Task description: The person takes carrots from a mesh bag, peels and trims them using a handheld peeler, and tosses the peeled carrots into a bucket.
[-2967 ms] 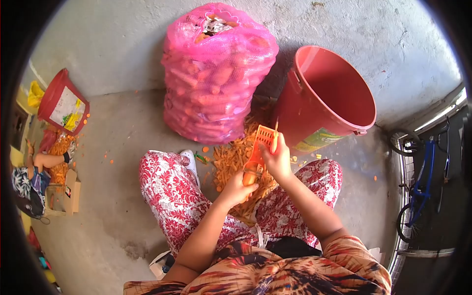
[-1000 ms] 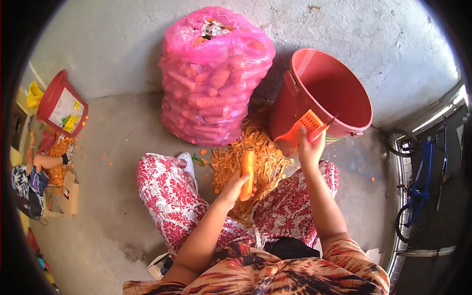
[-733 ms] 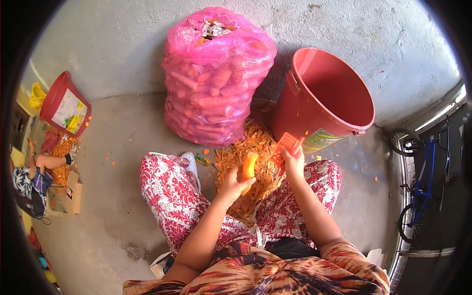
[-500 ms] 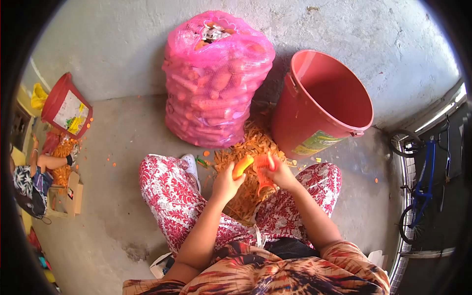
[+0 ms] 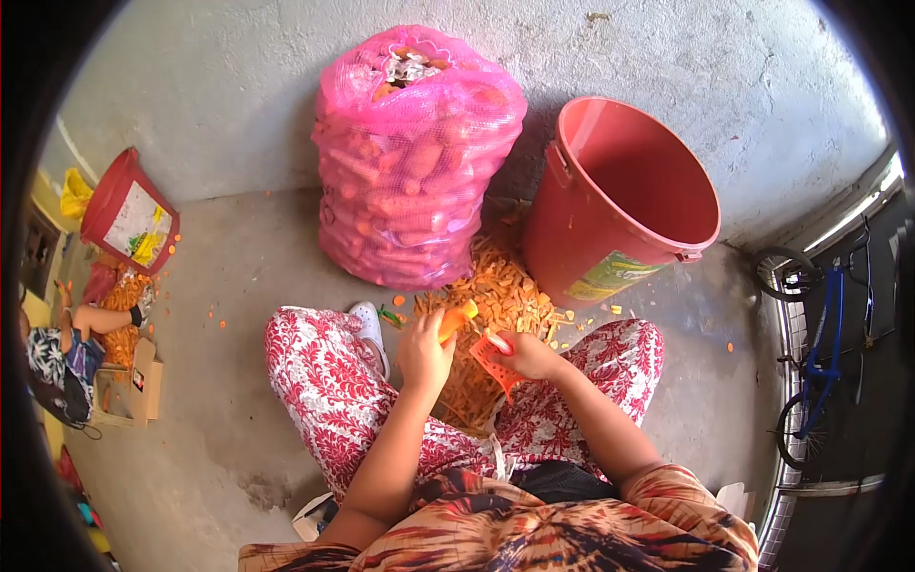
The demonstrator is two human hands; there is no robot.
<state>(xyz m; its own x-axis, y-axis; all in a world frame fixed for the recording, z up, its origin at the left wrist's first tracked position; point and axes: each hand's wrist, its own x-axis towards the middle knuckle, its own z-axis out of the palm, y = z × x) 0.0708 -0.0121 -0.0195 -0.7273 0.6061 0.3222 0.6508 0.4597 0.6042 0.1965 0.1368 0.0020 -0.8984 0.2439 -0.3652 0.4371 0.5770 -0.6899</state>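
My left hand point(image 5: 425, 353) is wrapped round a yellow-orange carrot point(image 5: 459, 319), whose bright end sticks out past the fingers. In my right hand point(image 5: 534, 357) is an orange-red plastic peeler point(image 5: 495, 360) with a perforated flat part. The peeler is beside the carrot's lower side; whether the two touch I cannot tell. Beneath both hands a heap of orange peelings point(image 5: 515, 294) spreads over the floor between my legs. A full pink mesh sack of carrots point(image 5: 405, 181) stands upright just beyond the heap.
A tall red bin point(image 5: 562, 224) stands right of the sack, against the wall. At far left another person point(image 5: 95, 319) sits by a second red bin point(image 5: 110, 214), peelings and a cardboard box point(image 5: 146, 381). A blue bicycle point(image 5: 827, 334) is at far right.
The carrot's tip now points more to the right, and my left hand has turned over it. My right hand has lowered slightly, tilting the peeler's perforated part toward the left.
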